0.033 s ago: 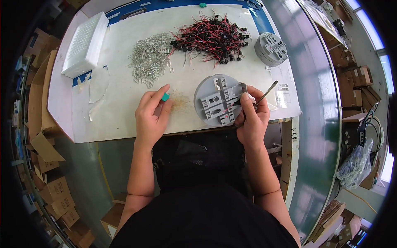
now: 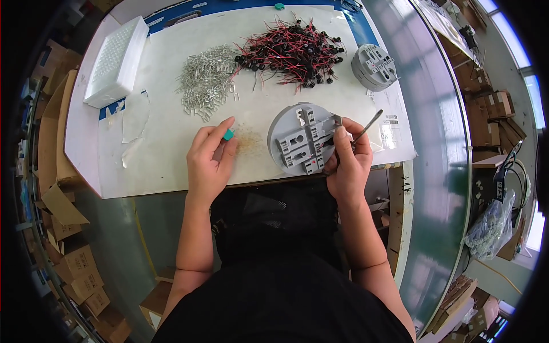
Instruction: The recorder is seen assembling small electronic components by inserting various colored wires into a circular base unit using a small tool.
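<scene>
My left hand (image 2: pixel 210 159) is closed at the left, with a small teal piece (image 2: pixel 228 135) pinched between thumb and fingers. My right hand (image 2: pixel 350 160) grips the right edge of a round grey plastic base (image 2: pixel 280 127), tilted at the table's front edge. Raised slotted blocks cross the face of this base. A slim metal tool (image 2: pixel 369 126) also sticks out of my right hand, its tip pointing up and to the right; its grip is hidden by the fingers. Some small dark parts show near the right fingertips, too unclear to name.
Beyond my hands lie a heap of small U-shaped metal pieces (image 2: pixel 207 80) and a pile of black parts with red wires (image 2: pixel 297 54). Several grey bases are stacked (image 2: pixel 374 68) at the right. A white foam block (image 2: pixel 117 63) stands at the far left. Another teal piece (image 2: pixel 279 6) lies at the back.
The round grey base has tilted slightly in my right hand. My left hand stays in place with the teal piece.
</scene>
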Tool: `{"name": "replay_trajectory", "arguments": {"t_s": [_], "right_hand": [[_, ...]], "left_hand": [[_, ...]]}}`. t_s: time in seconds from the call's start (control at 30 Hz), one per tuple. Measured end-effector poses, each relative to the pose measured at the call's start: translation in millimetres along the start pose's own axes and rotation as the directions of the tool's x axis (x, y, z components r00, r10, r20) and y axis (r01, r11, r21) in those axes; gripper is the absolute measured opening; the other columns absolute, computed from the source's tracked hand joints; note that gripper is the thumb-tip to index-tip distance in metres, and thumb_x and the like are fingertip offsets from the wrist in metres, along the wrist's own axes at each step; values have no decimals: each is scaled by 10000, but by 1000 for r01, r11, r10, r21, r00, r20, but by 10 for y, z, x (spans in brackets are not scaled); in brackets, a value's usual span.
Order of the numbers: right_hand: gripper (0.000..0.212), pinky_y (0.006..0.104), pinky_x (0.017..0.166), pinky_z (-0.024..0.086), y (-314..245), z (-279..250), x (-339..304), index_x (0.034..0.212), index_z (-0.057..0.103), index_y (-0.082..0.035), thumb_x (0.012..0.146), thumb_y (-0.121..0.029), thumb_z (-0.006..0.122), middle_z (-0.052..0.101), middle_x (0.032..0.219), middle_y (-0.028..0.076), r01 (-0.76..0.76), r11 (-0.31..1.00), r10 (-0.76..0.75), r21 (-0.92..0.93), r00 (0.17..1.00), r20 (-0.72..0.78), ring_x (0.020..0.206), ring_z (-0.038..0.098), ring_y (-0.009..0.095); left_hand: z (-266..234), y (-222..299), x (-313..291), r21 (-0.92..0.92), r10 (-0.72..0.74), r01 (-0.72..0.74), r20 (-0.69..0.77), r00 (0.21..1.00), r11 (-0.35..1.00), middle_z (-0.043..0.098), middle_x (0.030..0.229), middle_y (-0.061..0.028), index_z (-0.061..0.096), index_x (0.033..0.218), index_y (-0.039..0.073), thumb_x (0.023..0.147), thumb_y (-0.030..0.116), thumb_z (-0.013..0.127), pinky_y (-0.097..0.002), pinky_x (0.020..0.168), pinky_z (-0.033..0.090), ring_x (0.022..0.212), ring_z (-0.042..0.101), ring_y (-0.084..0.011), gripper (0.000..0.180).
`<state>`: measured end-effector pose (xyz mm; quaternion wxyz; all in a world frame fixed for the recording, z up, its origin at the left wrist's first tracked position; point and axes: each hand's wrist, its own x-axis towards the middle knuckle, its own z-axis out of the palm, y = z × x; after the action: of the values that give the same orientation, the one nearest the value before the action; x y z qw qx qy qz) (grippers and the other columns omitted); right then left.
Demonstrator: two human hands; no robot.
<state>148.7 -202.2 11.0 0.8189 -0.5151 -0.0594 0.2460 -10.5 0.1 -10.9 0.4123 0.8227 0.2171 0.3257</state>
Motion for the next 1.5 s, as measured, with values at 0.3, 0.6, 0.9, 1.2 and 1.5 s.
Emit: {"name": "replay_trajectory", "arguments": {"t_s": [0.3, 0.6, 0.9, 1.2, 1.5], "right_hand": [[176, 214, 440, 338, -128, 66, 138, 1134, 670, -34, 1070, -196, 697, 612, 748, -25, 243, 919, -275, -309, 960, -61, 504, 456, 29], [418, 415, 883, 556, -2047, -2897, 1918, 1087, 786, -2, 951, -393, 727, 788, 978, 177, -166, 146, -803, -975, 556, -215, 912, 744, 292], [495, 420, 930, 566, -1931, -2697, 1956, 1207, 765, -6, 960, -434, 751, 788, 1147, 191, -134, 63, -672, -989, 727, -141, 1056, 752, 318], [829, 436, 870, 565, -1431, -338, 1888, 1245, 655, -56, 697, -627, 902, 769, 1077, 191, 35, -296, -146, -955, 986, 81, 1037, 745, 331], [707, 422, 801, 598, -918, 381, 777, 1277, 633, -131, 682, -328, 960, 781, 1107, 113, 627, -6, 238, -779, 758, 608, 923, 775, 322]], "left_hand": [[19, 32, 38, 54, 63, -63, 2, 998, 997, 635, 989, -93, 739, 1309, 37, 974, -4, 731, -300, 693, 549, 800, 637, -173, 339], [-39, 21, 12, 102, 144, -145, 25, 989, 984, 616, 884, -80, 786, 1204, 47, 962, -7, 729, -307, 606, 497, 706, 588, -171, 255], [-20, 73, -16, 117, 144, -144, 10, 989, 983, 634, 887, -84, 790, 1182, 51, 937, 28, 749, -330, 628, 511, 740, 610, -210, 250], [2, 86, 12, 109, 129, -130, 20, 991, 985, 643, 908, -84, 795, 1183, 70, 931, 38, 752, -347, 677, 530, 769, 628, -230, 257], [-44, 53, 36, 69, 133, -129, -62, 989, 989, 665, 986, -103, 776, 1227, 70, 916, 101, 778, -375, 785, 549, 897, 655, -273, 312]]}}
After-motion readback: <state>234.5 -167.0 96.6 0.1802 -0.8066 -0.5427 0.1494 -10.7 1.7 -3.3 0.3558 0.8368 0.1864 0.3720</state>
